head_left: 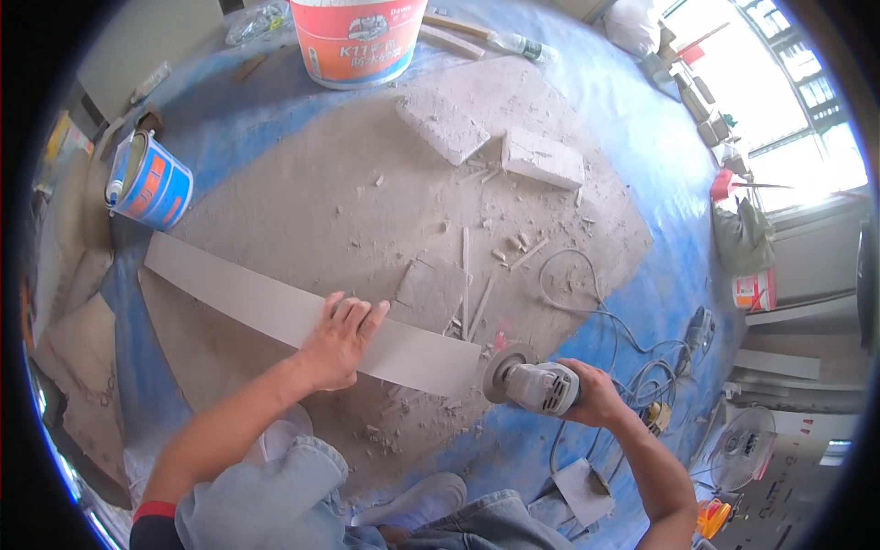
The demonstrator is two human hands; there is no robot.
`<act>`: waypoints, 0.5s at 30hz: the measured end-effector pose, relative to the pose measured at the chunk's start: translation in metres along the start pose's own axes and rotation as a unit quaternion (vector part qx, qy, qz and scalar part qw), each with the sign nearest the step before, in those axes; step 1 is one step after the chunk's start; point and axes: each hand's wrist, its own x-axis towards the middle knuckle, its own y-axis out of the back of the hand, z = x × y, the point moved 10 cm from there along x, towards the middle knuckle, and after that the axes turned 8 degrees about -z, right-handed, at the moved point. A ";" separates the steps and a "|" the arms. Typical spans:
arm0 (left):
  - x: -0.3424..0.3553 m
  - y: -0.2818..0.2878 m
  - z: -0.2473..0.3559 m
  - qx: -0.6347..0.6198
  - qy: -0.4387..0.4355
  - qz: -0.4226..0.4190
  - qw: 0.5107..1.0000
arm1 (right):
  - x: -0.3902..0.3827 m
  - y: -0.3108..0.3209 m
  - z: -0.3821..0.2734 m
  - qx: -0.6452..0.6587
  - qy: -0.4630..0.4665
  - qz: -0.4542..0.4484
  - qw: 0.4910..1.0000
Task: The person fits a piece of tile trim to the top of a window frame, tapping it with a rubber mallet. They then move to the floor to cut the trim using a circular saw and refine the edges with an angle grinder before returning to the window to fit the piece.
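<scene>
A long, narrow grey tile strip (pixel 238 291) lies slantwise across the floor board in front of me. My left hand (pixel 335 344) holds it near its middle, with the fingers laid over its face; where the thumb sits is hard to make out. In my right hand (pixel 594 394) is an angle grinder (pixel 543 389), gripped by its body. Its round disc (pixel 507 368) stands right at the strip's right end; whether they touch, or whether the disc spins, cannot be told. A square tile piece (pixel 431 291) and thin offcuts lie just beyond the strip.
Two pale blocks (pixel 544 158) and rubble lie on the dusty board (pixel 302 174), over blue sheeting (pixel 642 321). A big orange-red bucket (pixel 359 46) stands at the back, a blue can (pixel 156 183) at left. Cables (pixel 642 376) and another power tool (pixel 699 328) lie right.
</scene>
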 end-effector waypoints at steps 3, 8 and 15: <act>0.002 -0.001 -0.001 0.001 -0.002 -0.010 1.000 | 0.001 -0.012 0.005 -0.021 0.003 -0.010 1.000; 0.005 -0.006 -0.002 0.023 -0.003 -0.043 0.999 | 0.002 -0.026 0.008 0.004 0.013 -0.034 0.999; 0.006 0.003 0.000 -0.008 -0.020 -0.072 0.997 | 0.005 -0.038 0.011 0.125 -0.010 -0.084 0.989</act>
